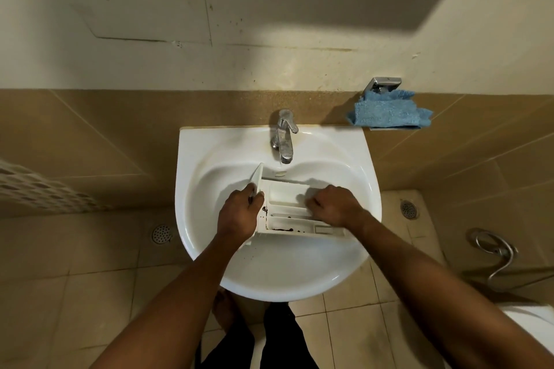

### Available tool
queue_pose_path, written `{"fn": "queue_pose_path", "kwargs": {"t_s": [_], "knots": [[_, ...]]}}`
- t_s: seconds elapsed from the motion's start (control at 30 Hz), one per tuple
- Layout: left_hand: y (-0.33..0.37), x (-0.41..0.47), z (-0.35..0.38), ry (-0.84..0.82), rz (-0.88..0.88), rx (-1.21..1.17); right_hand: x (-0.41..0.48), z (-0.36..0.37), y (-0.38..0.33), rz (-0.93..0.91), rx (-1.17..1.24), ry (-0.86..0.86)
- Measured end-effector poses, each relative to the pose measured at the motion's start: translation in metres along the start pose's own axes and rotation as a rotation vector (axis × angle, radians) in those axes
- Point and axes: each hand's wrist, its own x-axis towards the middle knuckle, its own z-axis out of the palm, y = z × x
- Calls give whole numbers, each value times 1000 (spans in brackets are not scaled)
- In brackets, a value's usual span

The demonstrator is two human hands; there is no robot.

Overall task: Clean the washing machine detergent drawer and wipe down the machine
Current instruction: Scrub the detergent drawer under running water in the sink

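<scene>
Partly, the right hand (331, 205) covers the drawer (287, 192).

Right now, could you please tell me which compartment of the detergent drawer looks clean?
The large compartment nearest the tap: it is plain white, while the two narrower ones nearer the person hold dark grime.

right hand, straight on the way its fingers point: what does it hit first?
The right hand points left across the detergent drawer. First in line is probably the drawer's front panel, gripped by the left hand; depth unclear.
</scene>
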Motion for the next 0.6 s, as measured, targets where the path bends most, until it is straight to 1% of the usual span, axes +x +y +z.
{"fn": "queue_pose_path", "kwargs": {"t_s": [0.1,0.17,0.23,0.27,0.3,0.37,0.43,0.5,0.53,0.57,0.6], "knots": [[2,0,0,0,-1,2,20,-11,-13,29,58,-14],[2,0,-1,2,9,11,31,-8,-38,33,247,18],[3,0,-2,-6,16,16,32,4,-62,5,522,16],[4,0,-3,-12,19,20,28,9,-67,-20,606,21],[5,0,-3,-15,21,24,21,15,-64,-41,642,32],[6,-1,-3,-14,10,15,9,20,-44,-63,583,45],[5,-1,-2,-14,1,11,4,13,-17,-50,400,20],[3,-1,-2,-23,9,29,9,-1,1,13,240,-46],[2,0,-2,-30,8,33,13,-10,3,52,240,-65],[2,0,-2,-34,7,32,20,-18,1,90,332,-63],[2,0,-2,-36,3,31,27,-25,-7,139,529,-40]]}}
